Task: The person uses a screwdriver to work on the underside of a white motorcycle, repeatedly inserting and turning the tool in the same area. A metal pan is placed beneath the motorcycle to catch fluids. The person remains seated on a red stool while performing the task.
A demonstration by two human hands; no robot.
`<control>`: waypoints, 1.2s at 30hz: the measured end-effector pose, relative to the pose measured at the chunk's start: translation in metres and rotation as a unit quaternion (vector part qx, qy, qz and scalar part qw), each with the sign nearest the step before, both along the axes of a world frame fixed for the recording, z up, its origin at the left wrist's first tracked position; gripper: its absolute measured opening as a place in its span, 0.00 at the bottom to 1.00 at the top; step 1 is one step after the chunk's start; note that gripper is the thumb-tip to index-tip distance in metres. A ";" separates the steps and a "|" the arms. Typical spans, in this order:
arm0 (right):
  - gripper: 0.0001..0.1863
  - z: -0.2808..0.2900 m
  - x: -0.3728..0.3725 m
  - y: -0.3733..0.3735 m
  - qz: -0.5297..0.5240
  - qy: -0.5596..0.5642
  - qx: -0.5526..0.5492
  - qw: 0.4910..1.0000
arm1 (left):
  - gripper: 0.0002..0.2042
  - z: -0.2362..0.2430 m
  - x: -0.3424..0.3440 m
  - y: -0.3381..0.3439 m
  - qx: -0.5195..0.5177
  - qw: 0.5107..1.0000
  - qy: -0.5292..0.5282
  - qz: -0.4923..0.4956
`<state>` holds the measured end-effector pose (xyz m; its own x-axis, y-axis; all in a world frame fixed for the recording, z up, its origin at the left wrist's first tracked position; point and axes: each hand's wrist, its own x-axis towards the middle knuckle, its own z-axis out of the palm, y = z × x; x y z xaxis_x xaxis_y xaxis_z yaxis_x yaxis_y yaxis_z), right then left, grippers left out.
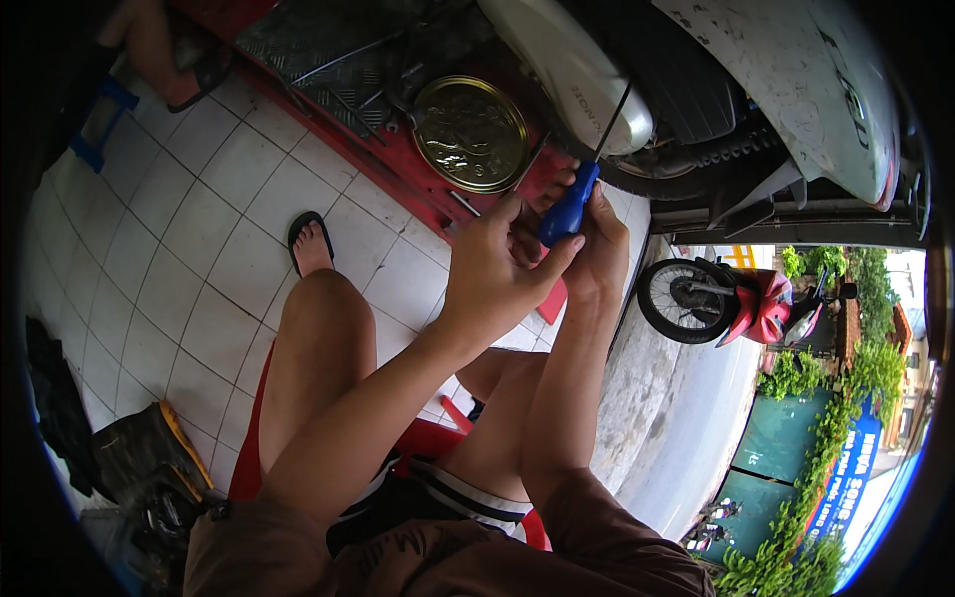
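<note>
My right hand (605, 234) is wrapped round a blue plastic screwdriver (570, 207) with a long, thin, dark metal shaft (613, 124); my left hand (492, 269) is curled at its butt end, and I can't tell if it's gripping. The tool's out before me, pointing up by a glossy white motorbike cover (577, 75), contact unclear. Feels light and stiff, I'd guess, slick if oily: handle's the place to hold. Lettering on that cover, and white print down a blue street sign (848, 473).
</note>
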<state>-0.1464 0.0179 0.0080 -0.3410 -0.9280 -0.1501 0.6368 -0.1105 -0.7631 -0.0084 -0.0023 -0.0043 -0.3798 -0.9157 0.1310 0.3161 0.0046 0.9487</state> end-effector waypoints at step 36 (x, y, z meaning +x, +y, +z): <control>0.17 0.009 0.005 -0.001 0.016 -0.043 -0.058 0.997 | 0.27 -0.006 -0.001 -0.003 0.307 0.877 0.214 -0.302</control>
